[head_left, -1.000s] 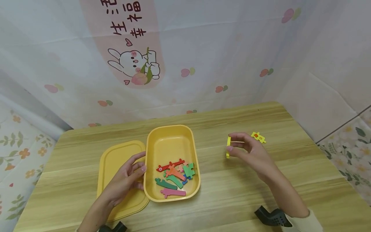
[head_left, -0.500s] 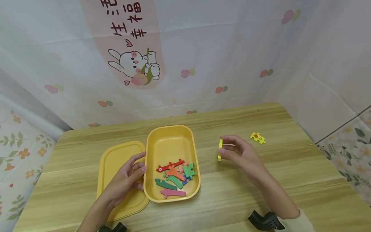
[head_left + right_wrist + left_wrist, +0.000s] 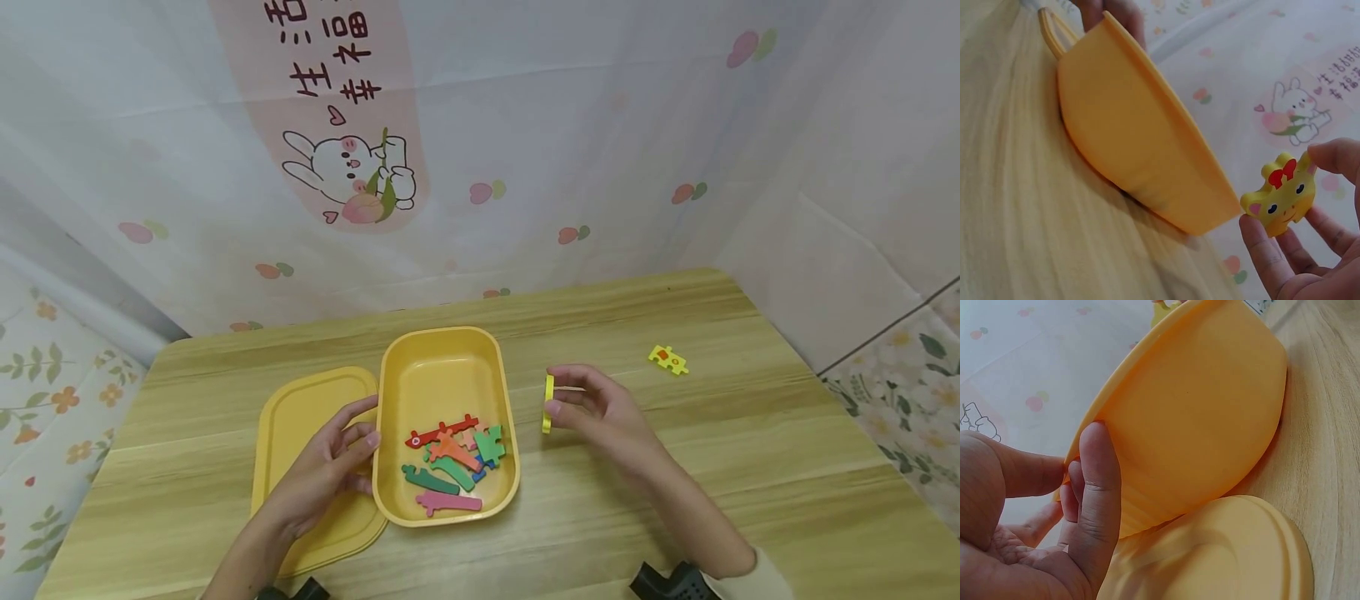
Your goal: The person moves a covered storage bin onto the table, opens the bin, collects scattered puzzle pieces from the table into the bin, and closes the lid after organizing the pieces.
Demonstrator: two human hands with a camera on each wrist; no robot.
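Observation:
My left hand (image 3: 322,467) holds the left rim of a yellow box (image 3: 442,375), its fingers against the outer wall (image 3: 1191,406). Inside the box, toward its near end, lie several puzzle pieces: a red strip (image 3: 442,432), an orange piece (image 3: 454,451), green ones, a pink one (image 3: 450,502) and a bit of blue. Just right of the box, my right hand (image 3: 600,412) pinches a yellow puzzle piece (image 3: 548,404) by its edges, upright above the table. The right wrist view shows that piece as an animal head (image 3: 1282,197) with a red bow and pink ears.
A yellow lid (image 3: 315,417) lies flat left of the box, partly under the left hand. Farther right on the wooden table (image 3: 750,467) rests another yellow puzzle piece (image 3: 667,359) with orange marks. A printed curtain (image 3: 600,150) hangs behind the table's far edge.
My right hand has moved left and slightly nearer me with the yellow puzzle piece, toward the box. This uncovers the other yellow piece on the table. The left hand stays at the box.

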